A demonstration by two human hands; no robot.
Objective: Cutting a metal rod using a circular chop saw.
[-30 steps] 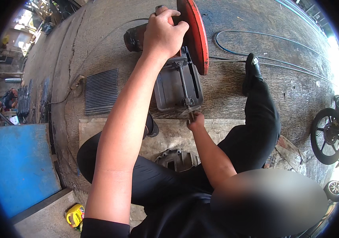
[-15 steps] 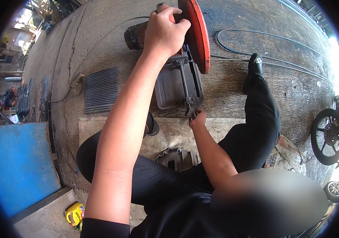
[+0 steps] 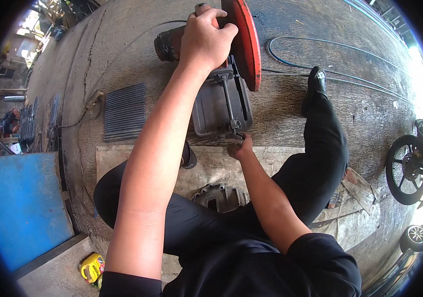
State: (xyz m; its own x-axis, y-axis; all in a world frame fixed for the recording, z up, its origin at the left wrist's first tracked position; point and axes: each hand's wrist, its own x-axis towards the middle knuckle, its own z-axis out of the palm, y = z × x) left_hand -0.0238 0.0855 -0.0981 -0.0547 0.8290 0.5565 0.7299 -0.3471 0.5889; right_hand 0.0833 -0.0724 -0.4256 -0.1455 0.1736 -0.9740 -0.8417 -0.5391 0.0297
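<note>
A cut-off saw with a red round guard [image 3: 247,44] stands on the ground ahead of me. My left hand [image 3: 209,39] is wrapped round the handle at its top, and my forearm crosses in front of the motor [image 3: 169,44]. Along the dark metal base [image 3: 211,114] of the saw runs a clamp screw [image 3: 228,96]. At the near end of that screw is a small crank [image 3: 237,134], with my right hand [image 3: 241,147] closed on it. The fingertips of this hand are partly hidden.
Left of the saw lies a row of dark metal rods [image 3: 125,111]. A cast metal housing [image 3: 219,198] sits between my legs on a pale sheet [image 3: 270,158]. A blue panel [image 3: 26,208], yellow container [image 3: 92,267], looped hose [image 3: 340,70] and motorcycle wheel [image 3: 408,171] lie farther out.
My right hand has shifted slightly left and its fingers have turned at the crank. The left hand keeps its grip on the saw handle.
</note>
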